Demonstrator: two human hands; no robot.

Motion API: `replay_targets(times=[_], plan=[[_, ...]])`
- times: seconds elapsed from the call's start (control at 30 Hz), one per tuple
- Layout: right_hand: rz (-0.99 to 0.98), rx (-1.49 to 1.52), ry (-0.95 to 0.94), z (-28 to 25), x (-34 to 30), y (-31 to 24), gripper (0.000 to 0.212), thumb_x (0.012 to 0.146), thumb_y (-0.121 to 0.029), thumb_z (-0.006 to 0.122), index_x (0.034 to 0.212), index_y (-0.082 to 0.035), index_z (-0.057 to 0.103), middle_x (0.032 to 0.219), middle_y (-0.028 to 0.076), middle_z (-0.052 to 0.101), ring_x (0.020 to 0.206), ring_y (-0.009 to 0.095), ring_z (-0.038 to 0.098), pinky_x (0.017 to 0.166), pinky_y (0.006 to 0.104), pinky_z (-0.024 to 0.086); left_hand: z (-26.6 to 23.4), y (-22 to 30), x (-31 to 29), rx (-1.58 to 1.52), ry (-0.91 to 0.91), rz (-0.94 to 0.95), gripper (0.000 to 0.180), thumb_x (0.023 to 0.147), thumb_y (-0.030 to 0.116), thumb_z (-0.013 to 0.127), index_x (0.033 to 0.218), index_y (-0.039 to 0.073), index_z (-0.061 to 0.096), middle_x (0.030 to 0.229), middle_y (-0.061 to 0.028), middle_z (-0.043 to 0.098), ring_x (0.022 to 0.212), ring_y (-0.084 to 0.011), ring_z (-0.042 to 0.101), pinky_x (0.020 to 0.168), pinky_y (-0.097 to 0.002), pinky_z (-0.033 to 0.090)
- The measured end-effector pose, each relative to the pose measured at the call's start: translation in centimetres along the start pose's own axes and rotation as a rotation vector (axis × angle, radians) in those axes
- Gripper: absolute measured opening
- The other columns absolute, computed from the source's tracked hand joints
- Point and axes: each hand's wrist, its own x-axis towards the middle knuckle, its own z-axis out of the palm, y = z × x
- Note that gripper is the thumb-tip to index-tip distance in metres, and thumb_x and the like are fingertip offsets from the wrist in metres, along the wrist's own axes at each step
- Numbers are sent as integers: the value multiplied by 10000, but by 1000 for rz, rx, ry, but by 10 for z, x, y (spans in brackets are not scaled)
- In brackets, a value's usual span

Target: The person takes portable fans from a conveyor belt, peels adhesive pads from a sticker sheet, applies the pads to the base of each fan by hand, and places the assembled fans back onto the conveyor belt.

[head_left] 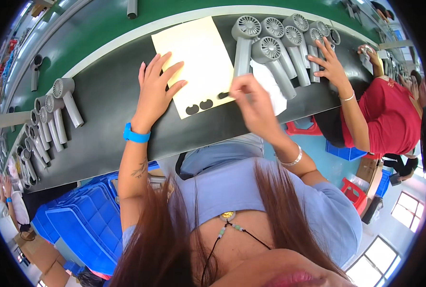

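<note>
Laid the left hand (156, 90) open across the left edge of a yellow sheet (198, 57) on the dark table (107, 95). Curled the right hand (258, 107) in by a black sticker (222, 95) at the sheet's near right corner; could not tell if pinched. Saw two more stickers (206, 104) beside it.

Single fisheye view from the wearer's head, facing steeply downward at close range, the black counter's (110, 112) near edge crossing mid-field, its far edge arching above.

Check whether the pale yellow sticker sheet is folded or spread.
Spread out: the sheet lies open under the left hand, with no visible fold.
</note>
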Motion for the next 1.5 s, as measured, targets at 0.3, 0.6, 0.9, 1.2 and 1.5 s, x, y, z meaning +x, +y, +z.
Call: replay_targets(times=[0.3, 0.6, 0.9, 1.2, 1.5], plan=[[-112, 196, 391, -47, 12, -1, 203, 869, 53, 603, 1060, 34, 538, 971, 60, 583, 860, 104, 573, 787, 221, 459, 17, 51, 71, -36, -132, 682, 358, 771, 33, 534, 1108, 125, 610, 1246, -48, 556, 1216, -278, 476, 1020, -393, 401], [-207, 278, 440, -56, 21, -17, 95, 871, 3, 633, 955, 35, 604, 987, 62, 588, 901, 98, 555, 807, 212, 439, 11, 47, 102, -102, 114, 726, 315, 719, 33, 633, 1023, 114, 641, 1105, -16, 629, 1054, -233, 561, 951, -370, 413], [-228, 353, 202, -19, 44, -39, 147, 871, 21, 610, 1013, 22, 570, 1012, 98, 591, 870, 124, 556, 786, 230, 436, -39, 58, 37, -809, 540, 12, 407, 716, -122, 685, 1059, -44, 480, 1050, -163, 642, 775, -181, 670, 626, -260, 584], [-140, 483, 16, 16, 53, -54, 194, 845, 71, 621, 1008, 24, 525, 971, 115, 620, 919, 150, 610, 810, 242, 475, -55, 45, 4, -600, 461, -135, 501, 635, -63, 806, 1052, 16, 538, 1032, -129, 610, 798, -125, 613, 614, -233, 524], [-106, 523, 60, 6, 47, -48, 213, 845, 97, 587, 1003, -10, 492, 889, 68, 568, 1030, 257, 608, 823, 271, 451, -55, 52, 14, -588, 267, 52, 410, 752, -55, 692, 1138, 0, 563, 1179, -161, 619, 826, -109, 609, 581, -211, 467]])
